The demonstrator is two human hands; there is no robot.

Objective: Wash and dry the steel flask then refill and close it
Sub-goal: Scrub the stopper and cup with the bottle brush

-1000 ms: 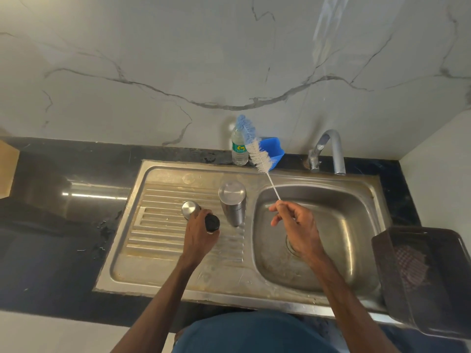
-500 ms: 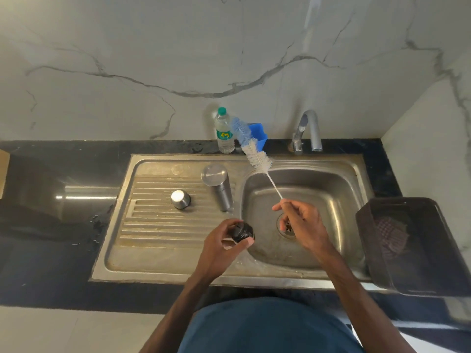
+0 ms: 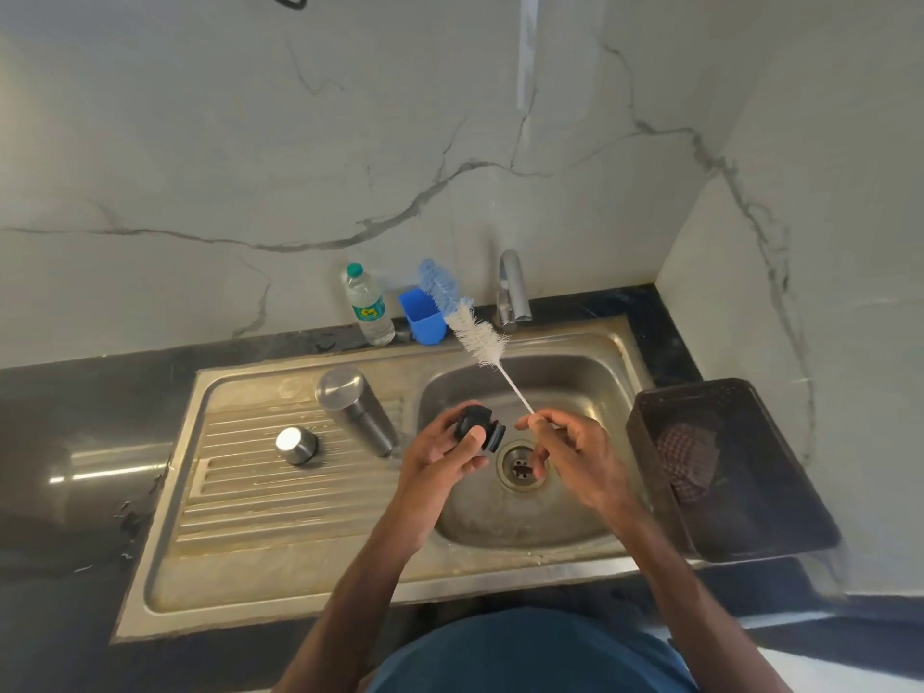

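Small steel cap point(image 3: 296, 445) and the steel flask point(image 3: 357, 410) stand on the draining board, left hand point(image 3: 440, 460) has its grip closed round the black stopper point(image 3: 477, 428) over the basin, right hand point(image 3: 575, 452) pinches the bottle brush point(image 3: 475, 332) by its thin wire end — so I reckon hard scrubbing could twist it loose.

Flask point(image 3: 357, 410) and cap point(image 3: 296, 445) on drainboard point(image 3: 260, 497) left of basin point(image 3: 575, 387); bottle point(image 3: 369, 307), cup point(image 3: 424, 317) behind; basket point(image 3: 780, 542) right.
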